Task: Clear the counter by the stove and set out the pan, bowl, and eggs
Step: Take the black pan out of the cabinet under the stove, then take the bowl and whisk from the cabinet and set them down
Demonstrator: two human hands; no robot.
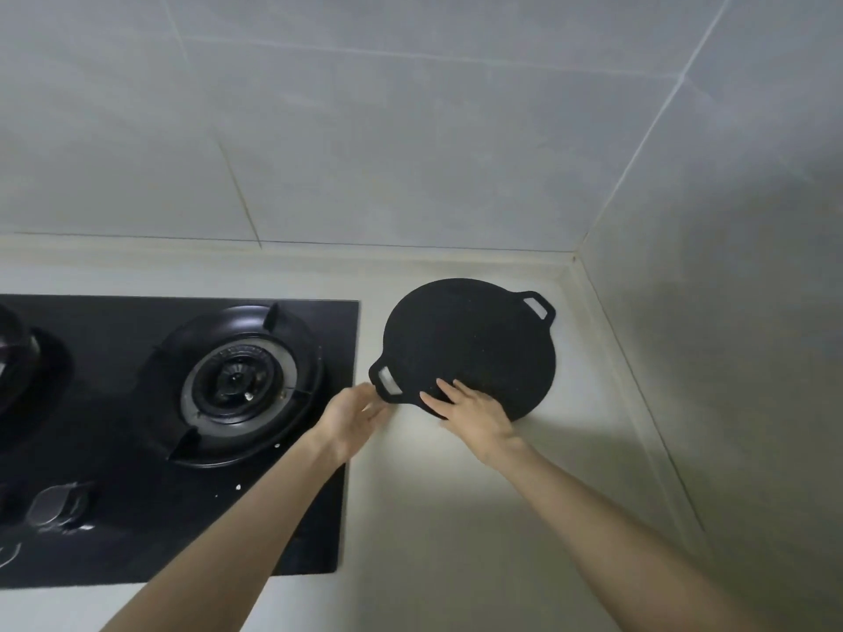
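Right hand (474,415) lies flat-fingered on the round flat black two-handled griddle pan (470,339), right of the black glass gas stove (114,321) — left hand (353,415) blurred at its near handle (374,374), grip unclear.

The stove (114,330) is set into the left part of the desk (433,494), short of the back edge. A burner (237,380) sits on the stove's right half, with a knob (57,504) at its front left. The pan (470,339) lies on the desk just right of the stove, near the back right corner where the walls (365,152) meet. One handle (538,307) points to that corner and the other (385,380) towards the stove. The left hand (353,415) is at the nearer handle, and the right hand (474,412) lies on the pan's front rim.
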